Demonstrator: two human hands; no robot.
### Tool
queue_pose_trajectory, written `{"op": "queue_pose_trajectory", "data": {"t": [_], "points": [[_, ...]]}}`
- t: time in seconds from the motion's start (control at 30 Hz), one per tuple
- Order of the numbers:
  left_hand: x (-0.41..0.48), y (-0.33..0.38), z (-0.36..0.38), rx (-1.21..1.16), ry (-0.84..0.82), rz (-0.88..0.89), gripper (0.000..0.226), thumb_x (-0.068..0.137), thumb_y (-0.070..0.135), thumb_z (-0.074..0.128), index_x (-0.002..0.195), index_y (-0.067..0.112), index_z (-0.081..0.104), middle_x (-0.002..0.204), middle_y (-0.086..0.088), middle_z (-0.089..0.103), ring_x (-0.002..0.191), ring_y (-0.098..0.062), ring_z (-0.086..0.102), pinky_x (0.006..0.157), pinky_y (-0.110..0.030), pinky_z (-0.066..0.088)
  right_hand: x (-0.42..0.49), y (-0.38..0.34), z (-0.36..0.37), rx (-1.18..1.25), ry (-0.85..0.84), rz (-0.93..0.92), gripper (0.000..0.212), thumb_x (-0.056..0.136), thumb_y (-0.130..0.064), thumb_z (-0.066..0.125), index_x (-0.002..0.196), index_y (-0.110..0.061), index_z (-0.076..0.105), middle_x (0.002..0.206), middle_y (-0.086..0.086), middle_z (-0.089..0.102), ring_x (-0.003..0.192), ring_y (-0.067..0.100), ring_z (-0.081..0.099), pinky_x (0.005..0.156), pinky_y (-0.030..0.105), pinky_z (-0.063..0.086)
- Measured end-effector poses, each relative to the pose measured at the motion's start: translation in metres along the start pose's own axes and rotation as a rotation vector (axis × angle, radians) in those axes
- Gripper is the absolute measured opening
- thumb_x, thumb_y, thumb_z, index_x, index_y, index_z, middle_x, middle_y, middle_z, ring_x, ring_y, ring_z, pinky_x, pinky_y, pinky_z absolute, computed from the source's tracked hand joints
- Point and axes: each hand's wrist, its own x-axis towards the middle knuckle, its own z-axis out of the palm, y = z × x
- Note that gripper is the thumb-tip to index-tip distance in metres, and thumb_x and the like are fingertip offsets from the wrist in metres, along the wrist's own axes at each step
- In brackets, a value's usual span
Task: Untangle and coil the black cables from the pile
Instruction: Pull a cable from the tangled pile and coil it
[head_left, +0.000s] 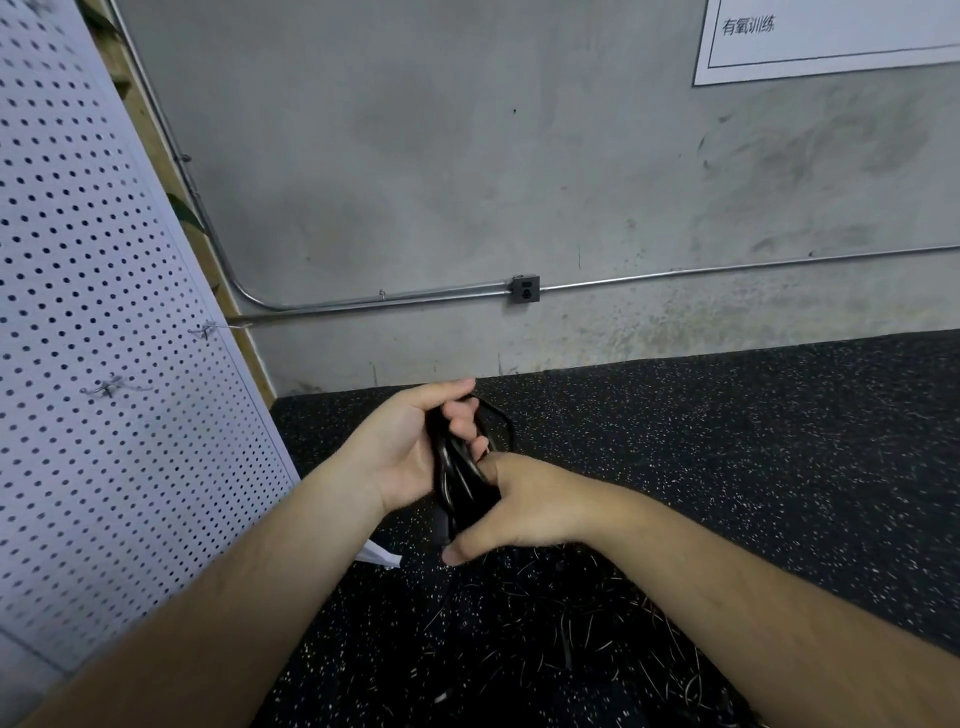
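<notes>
Black cable bundle (460, 475) up off the floor, between both hands. Left hand (410, 452) curled round its upper loops, right hand (524, 506) gripping the lower part. Below, the cable pile (587, 639) on speckled floor (727, 441), pegboard (104, 364) at left.

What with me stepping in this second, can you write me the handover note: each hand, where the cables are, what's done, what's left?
Left grip: curled round the upper part of the cable bundle, which is held up off the floor.
Right grip: holds the bundle's lower end.
Pile: tangled on the floor, below the right forearm.
Done: one cable seems mostly gathered into loops in hand.
Left: probably finish and set down this bundle, then work through the pile.
</notes>
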Motion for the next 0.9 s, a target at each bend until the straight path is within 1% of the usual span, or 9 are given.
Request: {"op": "queue_pose_trajectory", "data": {"t": [0.1, 0.2, 0.27, 0.33, 0.4, 0.5, 0.57, 0.67, 0.9], "points": [[0.0, 0.01, -0.007, 0.181, 0.015, 0.035, 0.024, 0.077, 0.012, 0.07, 0.062, 0.021, 0.052, 0.045, 0.012, 0.028, 0.037, -0.005, 0.029, 0.059, -0.026, 0.044, -0.013, 0.001, -0.003, -0.474, 0.213, -0.131, 0.059, 0.08, -0.054, 0.075, 0.129, -0.025, 0.058, 0.123, -0.004, 0.05, 0.116, 0.009, 0.035, 0.112, 0.034, 0.027], [0.0, 0.024, -0.018, 0.341, -0.034, 0.129, 0.042, 0.072, 0.01, 0.068, 0.042, 0.022, 0.042, 0.036, 0.011, 0.024, 0.031, -0.007, 0.024, 0.057, -0.029, 0.04, -0.025, 0.007, -0.008, -0.287, 0.707, -0.384, 0.058, 0.082, -0.053, 0.069, 0.128, -0.022, 0.054, 0.128, -0.01, 0.051, 0.125, 0.008, 0.04, 0.109, 0.035, 0.037], [-0.004, 0.031, -0.026, 0.422, -0.141, 0.148, 0.044, 0.067, 0.011, 0.071, 0.04, 0.023, 0.038, 0.033, 0.009, 0.024, 0.029, -0.007, 0.025, 0.055, -0.029, 0.044, -0.023, 0.012, -0.019, -0.044, 0.946, -0.303, 0.074, 0.073, -0.065, 0.073, 0.131, -0.028, 0.045, 0.13, -0.014, 0.045, 0.126, 0.005, 0.041, 0.108, 0.025, 0.036], [-0.007, 0.031, -0.03, 0.516, -0.26, 0.15, 0.043, 0.064, 0.016, 0.071, 0.038, 0.022, 0.038, 0.031, 0.009, 0.024, 0.028, -0.007, 0.027, 0.055, -0.028, 0.048, -0.019, 0.015, -0.037, 0.251, 0.804, -0.169, 0.105, 0.058, -0.078, 0.078, 0.144, -0.036, 0.033, 0.144, -0.02, 0.04, 0.137, 0.001, 0.036, 0.114, 0.025, 0.028], [-0.009, 0.026, -0.026, 0.556, -0.326, 0.175, 0.045, 0.063, 0.018, 0.071, 0.033, 0.021, 0.038, 0.029, 0.008, 0.025, 0.028, -0.007, 0.029, 0.057, -0.028, 0.049, -0.018, 0.022, -0.042, 0.452, 0.439, -0.119, 0.12, 0.052, -0.076, 0.083, 0.153, -0.039, 0.029, 0.15, -0.022, 0.045, 0.139, 0.0, 0.04, 0.121, 0.036, 0.028], [-0.011, 0.021, -0.017, 0.442, -0.348, 0.21, 0.046, 0.062, 0.015, 0.068, 0.03, 0.02, 0.036, 0.027, 0.007, 0.023, 0.027, -0.008, 0.028, 0.054, -0.026, 0.048, -0.009, 0.03, -0.02, 0.682, 0.083, -0.141, 0.08, 0.071, -0.043, 0.086, 0.143, -0.027, 0.055, 0.14, -0.006, 0.062, 0.133, 0.014, 0.055, 0.12, 0.049, 0.031], [-0.012, 0.022, -0.014, 0.332, -0.343, 0.211, 0.044, 0.063, 0.011, 0.066, 0.032, 0.02, 0.035, 0.027, 0.007, 0.023, 0.027, -0.008, 0.028, 0.052, -0.025, 0.046, 0.0, 0.023, -0.004, 0.94, 0.103, -0.17, 0.057, 0.077, -0.02, 0.077, 0.131, -0.009, 0.064, 0.129, 0.011, 0.068, 0.124, 0.027, 0.062, 0.114, 0.047, 0.04], [-0.009, 0.026, -0.017, 0.269, -0.272, 0.219, 0.033, 0.067, 0.006, 0.061, 0.045, 0.018, 0.04, 0.032, 0.008, 0.026, 0.03, -0.007, 0.03, 0.053, -0.026, 0.047, 0.006, 0.013, -0.002, 1.182, 0.224, -0.119, 0.026, 0.074, -0.008, 0.068, 0.098, -0.013, 0.073, 0.1, 0.01, 0.071, 0.097, 0.025, 0.066, 0.093, 0.04, 0.051], [0.003, 0.016, -0.021, 0.92, 0.384, 0.414, 0.019, 0.087, 0.008, 0.073, 0.099, 0.012, 0.059, 0.077, -0.006, 0.074, 0.063, -0.021, 0.074, 0.059, -0.028, 0.056, -0.005, 0.006, -0.011, 0.886, 0.324, -0.044, 0.013, 0.074, -0.001, 0.073, 0.077, -0.014, 0.071, 0.094, 0.014, 0.075, 0.092, 0.025, 0.071, 0.096, 0.04, 0.051]]}}
